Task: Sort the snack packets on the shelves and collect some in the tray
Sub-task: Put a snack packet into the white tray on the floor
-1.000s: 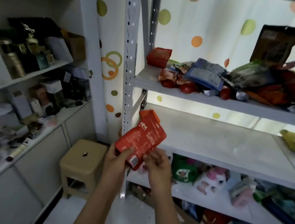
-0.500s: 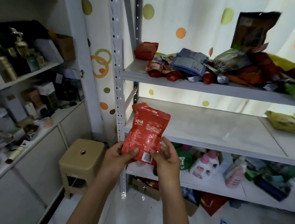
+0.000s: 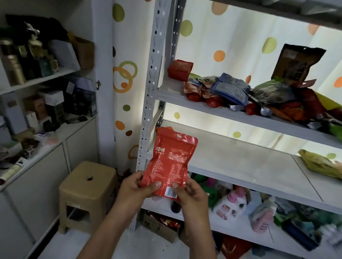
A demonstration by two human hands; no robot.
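I hold a red snack packet point(image 3: 169, 163) upright in front of the metal rack, its printed back facing me. My left hand point(image 3: 137, 187) pinches its lower left corner and my right hand point(image 3: 191, 195) pinches its lower right corner by the barcode. On the upper shelf point(image 3: 210, 109) lies a heap of mixed snack packets point(image 3: 255, 96), with a dark packet point(image 3: 296, 65) standing up behind them. A yellow-green packet point(image 3: 319, 165) lies at the right end of the middle shelf point(image 3: 246, 167). No tray is in view.
A tan plastic stool point(image 3: 87, 190) stands on the floor left of the rack post point(image 3: 151, 84). White cabinets with boxes and bottles point(image 3: 34, 67) fill the left side. Detergent bottles point(image 3: 229, 204) crowd the lower shelf, and a cardboard box point(image 3: 161, 226) sits under it.
The red packet has been turned from a tilt to upright and now hangs squarely between both hands. The camera has moved closer to the rack.
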